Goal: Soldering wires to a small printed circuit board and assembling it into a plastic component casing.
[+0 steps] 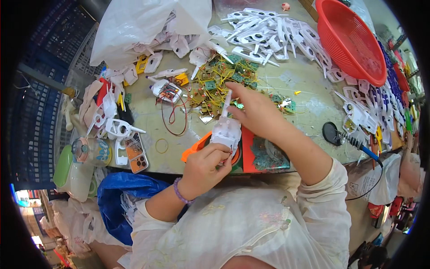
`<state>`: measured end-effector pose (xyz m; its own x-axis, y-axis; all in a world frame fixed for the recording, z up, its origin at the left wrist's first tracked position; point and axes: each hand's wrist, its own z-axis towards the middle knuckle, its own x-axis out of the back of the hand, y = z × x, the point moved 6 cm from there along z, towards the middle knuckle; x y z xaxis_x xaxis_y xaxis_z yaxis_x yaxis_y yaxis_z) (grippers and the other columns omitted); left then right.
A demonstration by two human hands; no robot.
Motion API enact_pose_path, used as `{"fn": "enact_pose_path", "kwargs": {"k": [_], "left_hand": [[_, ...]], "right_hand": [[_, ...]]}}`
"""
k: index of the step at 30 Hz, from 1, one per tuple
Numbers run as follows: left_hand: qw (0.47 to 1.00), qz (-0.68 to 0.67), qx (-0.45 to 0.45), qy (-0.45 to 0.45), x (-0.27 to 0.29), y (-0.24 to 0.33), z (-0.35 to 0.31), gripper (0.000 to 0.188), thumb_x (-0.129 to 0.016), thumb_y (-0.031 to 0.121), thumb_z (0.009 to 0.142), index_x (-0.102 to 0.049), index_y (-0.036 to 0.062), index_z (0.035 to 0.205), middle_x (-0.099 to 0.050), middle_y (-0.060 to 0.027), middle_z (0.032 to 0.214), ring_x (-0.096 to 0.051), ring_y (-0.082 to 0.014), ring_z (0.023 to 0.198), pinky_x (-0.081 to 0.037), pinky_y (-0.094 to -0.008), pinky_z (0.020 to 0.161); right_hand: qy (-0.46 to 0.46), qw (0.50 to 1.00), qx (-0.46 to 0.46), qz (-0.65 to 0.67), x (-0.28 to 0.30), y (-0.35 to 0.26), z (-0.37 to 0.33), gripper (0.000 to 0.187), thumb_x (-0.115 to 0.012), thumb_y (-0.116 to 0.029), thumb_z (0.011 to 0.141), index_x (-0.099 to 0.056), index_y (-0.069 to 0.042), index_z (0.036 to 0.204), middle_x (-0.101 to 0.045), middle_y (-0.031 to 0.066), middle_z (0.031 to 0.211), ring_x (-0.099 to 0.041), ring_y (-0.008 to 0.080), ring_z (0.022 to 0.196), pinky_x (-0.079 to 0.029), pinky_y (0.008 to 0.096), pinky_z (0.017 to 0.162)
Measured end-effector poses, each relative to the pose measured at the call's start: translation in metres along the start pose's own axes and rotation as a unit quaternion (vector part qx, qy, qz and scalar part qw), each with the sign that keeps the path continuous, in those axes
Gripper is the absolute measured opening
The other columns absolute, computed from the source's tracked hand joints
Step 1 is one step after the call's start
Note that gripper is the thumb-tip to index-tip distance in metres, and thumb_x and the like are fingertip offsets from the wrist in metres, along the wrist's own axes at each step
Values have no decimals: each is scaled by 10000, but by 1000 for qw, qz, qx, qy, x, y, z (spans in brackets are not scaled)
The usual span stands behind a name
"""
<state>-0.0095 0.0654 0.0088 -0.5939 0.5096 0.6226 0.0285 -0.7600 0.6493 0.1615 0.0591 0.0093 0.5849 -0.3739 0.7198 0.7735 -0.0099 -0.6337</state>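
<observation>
My left hand [208,166] is closed on the lower end of a white plastic housing [226,131] with a long narrow tip. A bit of dark red wire shows by its fingertips. My right hand [257,110] reaches over the far end of the housing, thumb and forefinger apart beside the narrow tip; whether they touch it I cannot tell. Beyond them spreads a heap of green circuit boards [210,85] with yellow wires. An orange piece [195,147] lies partly hidden under the housing. To its left, another white housing [165,91] lies with red wires and parts inside.
White plastic shells [264,36] pile up at the back, near a red basket [351,42]. A blue-handled soldering iron [365,150] lies at right, its cord hanging over the edge. A phone [135,152] and clear jar [92,151] stand left; a blue bag [116,206] hangs below.
</observation>
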Motion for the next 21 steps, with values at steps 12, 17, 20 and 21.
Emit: {"fn": "enact_pose_path", "kwargs": {"k": [12,17,20,21], "left_hand": [[999,-39,35,4,-9,1,-2,167,-728,78,748,-637,28,879,-652,-75,874,-650,-206,718,-528,-295,612],[986,-111,120,33,4,2,0,373,-750,114,738,-608,32,1073,-625,-107,1000,-646,-195,774,-521,-299,640],[989,-119,49,72,26,-1,19,410,-719,109,783,-581,35,1162,-617,-102,1056,-622,-164,870,-497,-268,697],[989,-118,50,77,33,-2,25,410,-719,109,783,-581,35,1162,-617,-102,1056,-622,-164,870,-497,-268,697]], "right_hand": [[-86,980,76,-160,-14,94,65,256,-670,-188,787,-670,-107,1030,-670,107,971,-622,316,918,-493,426,799],[34,992,-87,83,25,116,56,294,-638,-180,874,-645,-20,1121,-699,89,975,-631,136,825,-487,280,751],[90,935,-164,301,41,119,45,321,-628,-204,893,-633,4,1137,-662,31,923,-551,88,802,-436,232,705],[82,926,-179,321,45,106,42,338,-639,-216,882,-629,-13,1152,-642,0,880,-496,58,753,-390,207,643]]}}
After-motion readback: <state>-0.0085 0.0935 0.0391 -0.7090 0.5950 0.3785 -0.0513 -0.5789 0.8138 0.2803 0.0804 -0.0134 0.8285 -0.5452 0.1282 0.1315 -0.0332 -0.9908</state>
